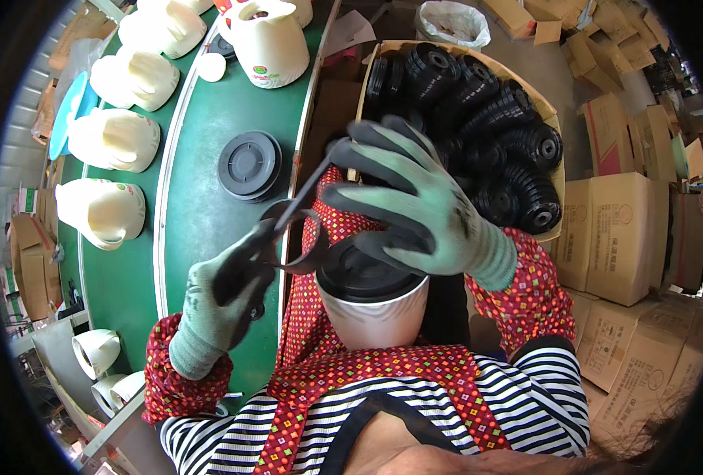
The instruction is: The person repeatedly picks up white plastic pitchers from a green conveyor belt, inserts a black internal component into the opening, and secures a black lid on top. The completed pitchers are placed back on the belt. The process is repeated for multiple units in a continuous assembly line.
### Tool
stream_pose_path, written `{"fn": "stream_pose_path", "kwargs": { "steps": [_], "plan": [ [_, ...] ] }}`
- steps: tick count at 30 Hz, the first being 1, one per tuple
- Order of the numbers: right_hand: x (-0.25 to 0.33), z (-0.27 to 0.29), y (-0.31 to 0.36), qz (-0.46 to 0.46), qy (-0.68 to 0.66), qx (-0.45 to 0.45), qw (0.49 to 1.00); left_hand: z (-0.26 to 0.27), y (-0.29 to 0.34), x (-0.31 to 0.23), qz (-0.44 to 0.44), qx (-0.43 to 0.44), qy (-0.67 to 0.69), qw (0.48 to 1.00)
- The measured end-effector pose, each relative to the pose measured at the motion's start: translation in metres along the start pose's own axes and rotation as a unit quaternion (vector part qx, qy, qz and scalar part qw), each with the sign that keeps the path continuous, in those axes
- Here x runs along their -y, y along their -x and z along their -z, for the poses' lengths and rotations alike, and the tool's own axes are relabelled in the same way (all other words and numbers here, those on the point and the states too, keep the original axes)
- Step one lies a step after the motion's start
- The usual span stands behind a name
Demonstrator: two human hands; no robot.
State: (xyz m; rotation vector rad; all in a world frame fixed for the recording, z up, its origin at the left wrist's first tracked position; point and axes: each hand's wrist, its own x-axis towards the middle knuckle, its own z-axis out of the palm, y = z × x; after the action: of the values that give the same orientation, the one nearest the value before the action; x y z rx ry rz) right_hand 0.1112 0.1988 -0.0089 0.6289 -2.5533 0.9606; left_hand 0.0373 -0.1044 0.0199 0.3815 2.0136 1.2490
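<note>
My left hand point(236, 285), in a green glove with a dark palm, is closed around a thin black piece point(308, 190) seen nearly edge-on. A curved black band point(312, 257) shows beside its fingers; whether the two are one part I cannot tell. My right hand point(415, 190), gloved alike, hovers with fingers spread, its fingertips close to the piece's upper end; contact is unclear. Below it, a white pot point(375, 321) stands at my lap with a round black disc point(363, 273) across its top. My right thumb partly covers that disc.
On the green conveyor point(209, 103) at left lie stacked black discs point(250, 165) and several cream pots point(102, 210). A larger cream pot point(268, 47) stands farther back. Ahead right, a carton point(557, 119) holds many black discs. Cardboard boxes point(628, 237) crowd the right side.
</note>
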Motion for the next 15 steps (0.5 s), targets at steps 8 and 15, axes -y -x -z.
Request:
{"fn": "stream_pose_path", "kwargs": {
  "steps": [8, 15],
  "plan": [
    [-0.087, -0.058, 0.014, -0.175, -0.454, 0.05, 0.872, -0.045, -0.063, -0.104, -0.229, 0.105, -0.307, 0.918],
    [-0.077, -0.075, 0.039, -0.151, -0.482, 0.024, 0.863, -0.144, -0.082, -0.098, -0.281, 0.317, -0.147, 0.894]
  ]
}}
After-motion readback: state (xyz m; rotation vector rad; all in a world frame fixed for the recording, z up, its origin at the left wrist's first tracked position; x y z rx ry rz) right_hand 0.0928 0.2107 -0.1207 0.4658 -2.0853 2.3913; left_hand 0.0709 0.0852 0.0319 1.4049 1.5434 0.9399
